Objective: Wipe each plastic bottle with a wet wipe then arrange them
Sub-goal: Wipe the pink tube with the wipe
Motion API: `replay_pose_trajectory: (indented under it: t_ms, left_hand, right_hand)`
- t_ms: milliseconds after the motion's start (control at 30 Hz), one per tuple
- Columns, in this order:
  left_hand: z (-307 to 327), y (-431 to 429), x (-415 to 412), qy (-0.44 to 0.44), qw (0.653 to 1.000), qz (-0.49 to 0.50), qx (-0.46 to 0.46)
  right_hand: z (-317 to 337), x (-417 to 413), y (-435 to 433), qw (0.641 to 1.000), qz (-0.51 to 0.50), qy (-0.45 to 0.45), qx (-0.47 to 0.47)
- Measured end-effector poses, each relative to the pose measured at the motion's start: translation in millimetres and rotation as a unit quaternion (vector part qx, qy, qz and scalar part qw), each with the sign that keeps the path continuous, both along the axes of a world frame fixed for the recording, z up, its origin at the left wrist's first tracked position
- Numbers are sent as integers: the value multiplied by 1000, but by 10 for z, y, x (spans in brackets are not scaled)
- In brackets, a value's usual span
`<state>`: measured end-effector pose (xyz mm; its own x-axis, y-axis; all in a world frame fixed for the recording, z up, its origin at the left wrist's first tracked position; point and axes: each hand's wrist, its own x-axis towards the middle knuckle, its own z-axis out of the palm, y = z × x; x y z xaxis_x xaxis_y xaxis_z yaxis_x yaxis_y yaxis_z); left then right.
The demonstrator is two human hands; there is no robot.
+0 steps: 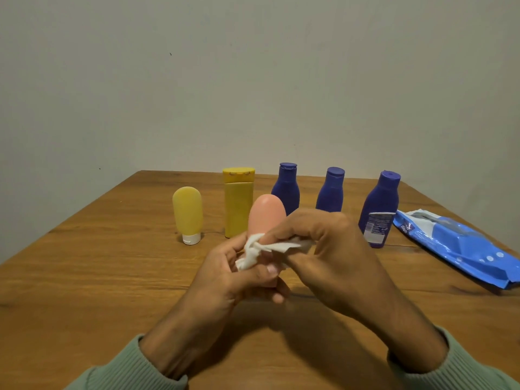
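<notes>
A pink rounded bottle (266, 213) stands up from my hands above the table's middle; my left hand (233, 277) grips its lower end, which is hidden. My right hand (323, 249) pinches a crumpled white wet wipe (261, 250) against the bottle's lower body. Behind stand a yellow tube bottle (188, 212) on its white cap, a tall yellow flip-top bottle (238, 202) and three dark blue bottles (285, 187) (331, 190) (378, 206), all upright in a row.
A blue wet-wipe pack (455, 246) lies flat at the right, close to the table's right edge. The wooden table (84, 277) ends at a plain wall behind the bottles. My green sleeves show at the bottom.
</notes>
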<state>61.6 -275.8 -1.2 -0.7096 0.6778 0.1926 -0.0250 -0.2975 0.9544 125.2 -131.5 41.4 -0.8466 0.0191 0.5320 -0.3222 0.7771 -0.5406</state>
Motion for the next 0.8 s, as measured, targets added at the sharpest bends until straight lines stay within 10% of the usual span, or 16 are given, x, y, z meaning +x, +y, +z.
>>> replay_pose_trajectory:
  t_ms: [800]
  left_hand:
    - [-36,7,1,29,998,-4,-52]
  right_hand:
    - [-51,-55,84,977,-115,180,1]
